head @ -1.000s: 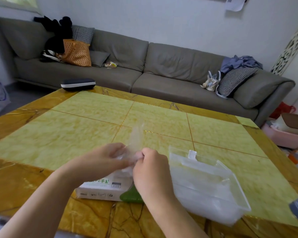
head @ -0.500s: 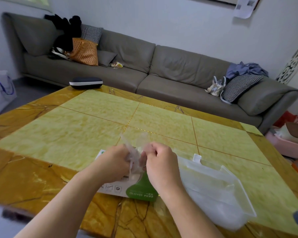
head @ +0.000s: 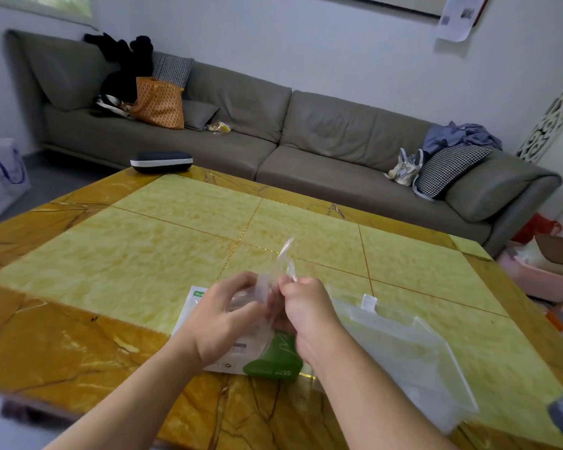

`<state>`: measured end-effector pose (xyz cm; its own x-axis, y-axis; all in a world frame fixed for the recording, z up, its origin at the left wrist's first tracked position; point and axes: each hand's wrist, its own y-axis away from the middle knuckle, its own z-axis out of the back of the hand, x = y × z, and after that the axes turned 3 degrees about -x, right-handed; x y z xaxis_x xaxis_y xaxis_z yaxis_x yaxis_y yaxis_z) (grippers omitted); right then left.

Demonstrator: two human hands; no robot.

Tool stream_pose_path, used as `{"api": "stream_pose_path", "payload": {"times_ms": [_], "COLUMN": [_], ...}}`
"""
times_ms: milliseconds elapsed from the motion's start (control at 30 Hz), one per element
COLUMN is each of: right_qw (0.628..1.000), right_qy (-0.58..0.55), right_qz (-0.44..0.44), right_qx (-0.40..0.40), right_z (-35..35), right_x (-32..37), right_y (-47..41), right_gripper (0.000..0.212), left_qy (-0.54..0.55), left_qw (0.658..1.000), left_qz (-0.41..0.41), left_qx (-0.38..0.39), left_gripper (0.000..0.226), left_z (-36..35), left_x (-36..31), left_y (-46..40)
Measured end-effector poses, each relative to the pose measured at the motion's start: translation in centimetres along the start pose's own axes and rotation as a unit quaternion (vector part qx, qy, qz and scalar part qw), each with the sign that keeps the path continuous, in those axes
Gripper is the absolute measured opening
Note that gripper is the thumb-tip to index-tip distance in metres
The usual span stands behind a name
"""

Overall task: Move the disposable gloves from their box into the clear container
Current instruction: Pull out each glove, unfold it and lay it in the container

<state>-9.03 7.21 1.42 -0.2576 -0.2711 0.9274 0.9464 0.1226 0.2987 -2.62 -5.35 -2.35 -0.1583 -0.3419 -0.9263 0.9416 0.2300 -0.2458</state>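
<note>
beyond my yellow-green marble table (head: pixel 182 254) a long grey leather sofa (head: pixel 306 138) stands against the plain white wall (head: pixel 306 43), in soft daylight.

A grey sofa (head: pixel 306 138) holding an orange bag (head: pixel 158 103) stands behind the yellow table (head: pixel 143 241).

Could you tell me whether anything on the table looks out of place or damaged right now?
Nothing stands out. The glove box lies flat on the table, the clear container sits undamaged beside it, and the left hand and right hand pinch a thin clear glove above the box. Nothing has spilled.
</note>
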Motion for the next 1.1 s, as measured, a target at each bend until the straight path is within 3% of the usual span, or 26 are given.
{"api": "stream_pose_path", "payload": {"times_ms": [133,300,400,567,667,733,800,867,933,1000,1100], "right_qw": [0.998,0.997,0.997,0.997,0.987,0.974,0.95,0.935,0.934,0.927,0.871], "right_qy": [-0.019,-0.054,-0.057,0.036,0.116,0.179,0.264,0.304,0.301,0.307,0.416], "right_qz": [-0.05,-0.043,-0.01,0.069,0.1,0.117,0.132,0.155,0.156,0.141,0.152], "right_qx": [-0.018,-0.04,-0.042,0.013,0.044,0.075,0.099,0.101,0.111,0.165,0.213], "right_z": [0.2,0.6,0.4,-0.1,0.7,1.5,1.8,1.7,1.7,2.3,2.5], "right_x": [0.3,0.4,0.3,0.3,0.9,1.1,0.9,0.7,1.0,1.7,1.6], "right_y": [0.3,0.6,0.7,1.0,1.1,1.4,1.9,2.4,2.8,2.9,2.9], "right_gripper": [0.031,0.042,0.04,0.04,0.019,0.013,0.007,0.012,0.016,0.022,0.054], "left_qy": [-0.038,-0.137,-0.163,-0.156,-0.154,-0.291,-0.45,-0.48,-0.437,-0.408,-0.384], "left_qw": [0.998,0.988,0.985,0.986,0.984,0.954,0.884,0.848,0.855,0.871,0.89], "left_qz": [0.036,0.03,0.039,0.062,0.085,0.075,0.126,0.224,0.277,0.271,0.245], "left_qx": [-0.034,-0.056,-0.033,0.002,0.008,-0.004,0.0,0.017,0.034,0.029,0.0], "left_gripper": [0.046,0.009,0.019,0.018,0.022,0.036,0.07,0.082,0.081,0.079,0.074], "left_z": [-0.4,-0.9,-0.8,-0.5,-0.5,-0.6,-0.3,0.0,0.0,0.0,-0.1], "left_x": [-0.6,0.4,0.5,0.4,0.1,0.2,-0.3,-0.6,-0.6,-0.3,0.0], "left_y": [0.8,0.5,0.4,0.1,0.1,0.0,0.1,0.3,0.5,0.5,0.3]}}
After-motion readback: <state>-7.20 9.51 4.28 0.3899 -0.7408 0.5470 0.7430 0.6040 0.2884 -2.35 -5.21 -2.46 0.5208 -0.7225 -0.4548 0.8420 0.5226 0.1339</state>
